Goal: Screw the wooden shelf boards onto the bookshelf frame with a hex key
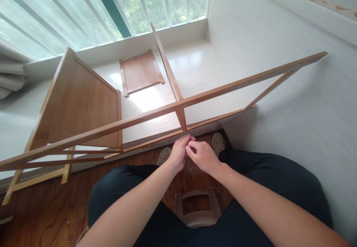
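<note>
My left hand (pixel 179 153) and my right hand (pixel 204 156) meet in front of me, fingertips together. Both are closed, with fingers curled and pinching; anything between them is too small or hidden to make out. Just beyond them stands a wooden frame (pixel 134 119) with long rails, leaning across the view. A short wooden crosspiece (pixel 181 117) joins its upper and lower rails close to my fingertips. A bolt head (pixel 183 106) shows on the upper rail at that joint. Another long wooden bar (pixel 166 63) runs from the joint toward the window.
A large wooden panel (pixel 83 98) stands tilted at the left. Lying on the white window ledge (pixel 192 61) is a smaller wooden panel (pixel 142 71). A brown plastic stool (pixel 195 219) shows between my legs. The white wall (pixel 292 120) closes off the right side.
</note>
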Demonstrator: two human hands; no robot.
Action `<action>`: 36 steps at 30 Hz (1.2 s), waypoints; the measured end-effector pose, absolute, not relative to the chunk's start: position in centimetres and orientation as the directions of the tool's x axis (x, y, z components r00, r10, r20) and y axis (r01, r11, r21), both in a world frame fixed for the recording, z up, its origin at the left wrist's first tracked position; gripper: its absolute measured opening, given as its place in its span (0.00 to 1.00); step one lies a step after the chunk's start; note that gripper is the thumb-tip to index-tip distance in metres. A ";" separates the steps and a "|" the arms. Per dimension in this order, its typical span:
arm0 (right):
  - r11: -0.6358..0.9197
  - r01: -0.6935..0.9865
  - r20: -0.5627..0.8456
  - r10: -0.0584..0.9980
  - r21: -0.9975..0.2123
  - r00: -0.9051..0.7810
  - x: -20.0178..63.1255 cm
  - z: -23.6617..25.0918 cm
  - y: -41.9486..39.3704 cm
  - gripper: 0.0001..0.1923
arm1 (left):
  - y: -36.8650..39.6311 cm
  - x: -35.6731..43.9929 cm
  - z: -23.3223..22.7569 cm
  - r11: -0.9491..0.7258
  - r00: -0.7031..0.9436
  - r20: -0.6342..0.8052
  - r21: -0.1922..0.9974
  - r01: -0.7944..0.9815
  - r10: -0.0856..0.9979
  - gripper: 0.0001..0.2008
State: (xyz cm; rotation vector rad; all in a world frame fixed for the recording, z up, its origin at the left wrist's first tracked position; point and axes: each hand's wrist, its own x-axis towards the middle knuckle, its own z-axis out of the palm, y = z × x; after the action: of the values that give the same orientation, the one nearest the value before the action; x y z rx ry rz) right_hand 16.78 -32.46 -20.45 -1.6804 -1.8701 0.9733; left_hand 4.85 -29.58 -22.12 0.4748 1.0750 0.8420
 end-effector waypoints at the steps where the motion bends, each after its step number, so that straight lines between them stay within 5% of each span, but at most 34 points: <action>1: 0.010 0.670 -0.134 0.978 -0.742 -0.163 16.8 -20.4 -32.4 0.15 | -29.6 4.8 -22.2 0.615 0.229 -0.572 0.703 -0.358 0.787 0.15; 36: 0.025 0.752 -0.223 0.948 -0.659 -0.228 16.3 -21.3 -32.3 0.12 | -30.3 4.1 -22.9 0.592 0.221 -0.559 0.797 -0.122 0.799 0.14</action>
State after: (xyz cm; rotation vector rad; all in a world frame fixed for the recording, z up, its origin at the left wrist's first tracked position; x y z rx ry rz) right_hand 16.33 -32.28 -21.30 -1.7480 -2.0273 1.0041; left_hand 4.06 -30.26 -22.86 0.7015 1.1833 0.7140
